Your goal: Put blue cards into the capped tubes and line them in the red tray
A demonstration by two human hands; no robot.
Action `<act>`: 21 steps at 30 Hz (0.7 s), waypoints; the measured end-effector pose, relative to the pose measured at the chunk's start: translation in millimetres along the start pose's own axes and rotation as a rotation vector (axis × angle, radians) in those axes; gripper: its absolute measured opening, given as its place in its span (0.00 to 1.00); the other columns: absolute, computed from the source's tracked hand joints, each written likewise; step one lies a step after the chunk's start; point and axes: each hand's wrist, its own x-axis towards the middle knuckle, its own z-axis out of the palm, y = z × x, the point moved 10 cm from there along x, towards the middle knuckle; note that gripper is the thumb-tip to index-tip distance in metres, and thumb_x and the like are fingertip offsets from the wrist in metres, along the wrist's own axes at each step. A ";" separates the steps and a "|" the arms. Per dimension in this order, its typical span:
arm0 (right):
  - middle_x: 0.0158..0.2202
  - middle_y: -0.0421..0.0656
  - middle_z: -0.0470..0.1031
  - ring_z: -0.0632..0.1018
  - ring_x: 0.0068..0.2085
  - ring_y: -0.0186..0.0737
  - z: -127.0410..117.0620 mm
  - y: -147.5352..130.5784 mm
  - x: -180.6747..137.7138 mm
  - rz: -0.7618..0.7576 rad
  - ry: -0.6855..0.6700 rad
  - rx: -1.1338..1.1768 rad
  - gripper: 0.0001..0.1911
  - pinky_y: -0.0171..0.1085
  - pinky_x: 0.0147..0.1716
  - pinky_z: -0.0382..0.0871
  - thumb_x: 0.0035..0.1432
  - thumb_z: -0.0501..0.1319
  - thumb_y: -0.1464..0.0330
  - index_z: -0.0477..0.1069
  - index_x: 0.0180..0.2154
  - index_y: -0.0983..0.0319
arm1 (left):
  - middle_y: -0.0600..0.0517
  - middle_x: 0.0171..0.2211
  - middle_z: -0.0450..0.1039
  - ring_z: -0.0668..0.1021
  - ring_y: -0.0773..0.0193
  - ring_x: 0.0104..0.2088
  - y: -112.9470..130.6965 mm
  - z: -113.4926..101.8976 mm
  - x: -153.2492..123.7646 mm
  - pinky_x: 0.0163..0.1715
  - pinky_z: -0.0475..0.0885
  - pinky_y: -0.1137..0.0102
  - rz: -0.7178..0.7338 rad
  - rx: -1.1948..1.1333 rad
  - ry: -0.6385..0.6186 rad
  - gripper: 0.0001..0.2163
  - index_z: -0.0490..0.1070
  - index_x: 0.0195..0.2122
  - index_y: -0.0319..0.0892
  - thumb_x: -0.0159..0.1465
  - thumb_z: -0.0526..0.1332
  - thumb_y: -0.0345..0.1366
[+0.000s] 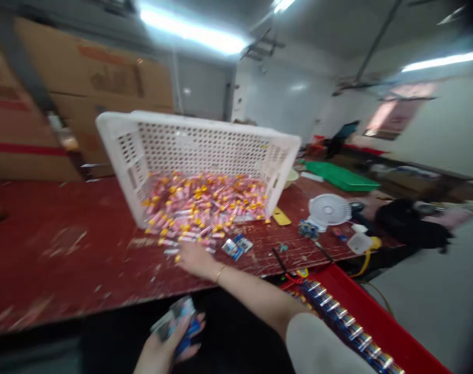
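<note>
My left hand (pixel 170 343), low in front of my lap, is closed round a few blue-and-silver packets (pixel 182 311); blur hides their print. My right hand (pixel 197 259) reaches to the table at the front of a white perforated basket (pixel 205 137). Its fingers are smeared and partly hidden, close to small pink tubes with yellow caps (pixel 197 208). One yellow cap (pixel 178 258) shows right at the fingertips; whether it is gripped is unclear. The basket lies tipped with its opening towards me, and many tubes spill to its front edge. Two blue-and-white packets (pixel 238 246) lie just right of my right hand.
On the right, a red tray (pixel 361 296) holds a row of blue-and-silver packets (pixel 341 314). A yellow phone-like object (pixel 281 216), a white round fan-like piece (pixel 330 209) and a green tray (pixel 341 175) lie on the red table (pixel 84 249). Cardboard boxes (pixel 104 72) stand behind, left.
</note>
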 end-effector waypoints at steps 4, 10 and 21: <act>0.40 0.58 0.74 0.71 0.46 0.52 6.4 7.9 -20.8 0.123 0.053 0.190 0.09 0.50 0.44 0.65 0.60 0.58 0.71 0.72 0.40 0.71 | 0.39 0.38 0.80 0.81 0.50 0.40 9.4 18.8 -15.1 0.32 0.78 0.64 0.070 0.005 -0.038 0.22 0.74 0.42 0.35 0.48 0.72 0.42; 0.45 0.53 0.73 0.70 0.49 0.52 -7.0 20.8 -59.8 0.285 0.158 0.360 0.14 0.50 0.47 0.62 0.61 0.56 0.71 0.66 0.49 0.64 | 0.47 0.29 0.79 0.80 0.60 0.30 8.9 14.6 -16.3 0.28 0.79 0.67 0.124 -0.052 0.024 0.18 0.76 0.36 0.35 0.46 0.74 0.39; 0.36 0.42 0.74 0.78 0.37 0.38 -34.9 46.3 -164.6 0.823 0.537 1.378 0.17 0.39 0.40 0.74 0.52 0.65 0.60 0.64 0.40 0.58 | 0.42 0.34 0.80 0.81 0.57 0.35 -10.2 43.0 -6.2 0.31 0.77 0.69 0.036 0.081 -0.130 0.15 0.78 0.35 0.34 0.52 0.70 0.41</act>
